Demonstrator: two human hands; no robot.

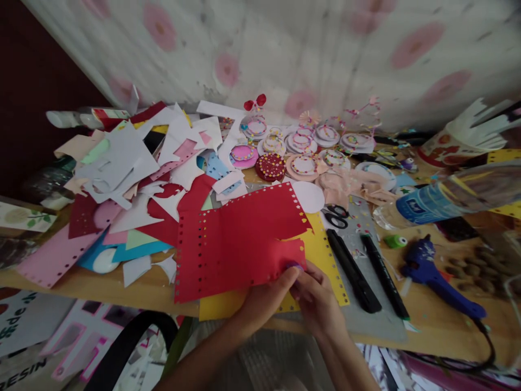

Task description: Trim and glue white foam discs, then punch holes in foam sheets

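Note:
A sheet of red paper (248,233) with small holes punched along its edges is held over a yellow sheet (321,250). A cut notch runs in from its right side. At its lower right corner, a small purple paper punch (293,266) shows between my fingers, mostly covered. My left hand (268,296) is closed on the paper's lower edge, its thumb against the punch. My right hand (319,301) is closed around the punch at the same corner. Two black pens or cutters lie to the right: a thick utility knife (352,271) and a marker (385,277).
Paper scraps (122,157) are heaped at the left. Beaded paper discs (301,141) line the back near the curtain (264,49). On the right are scissors (337,216), a green punch (394,240), a blue glue gun (439,277), a plastic bottle (431,203) and a paper cup (451,142).

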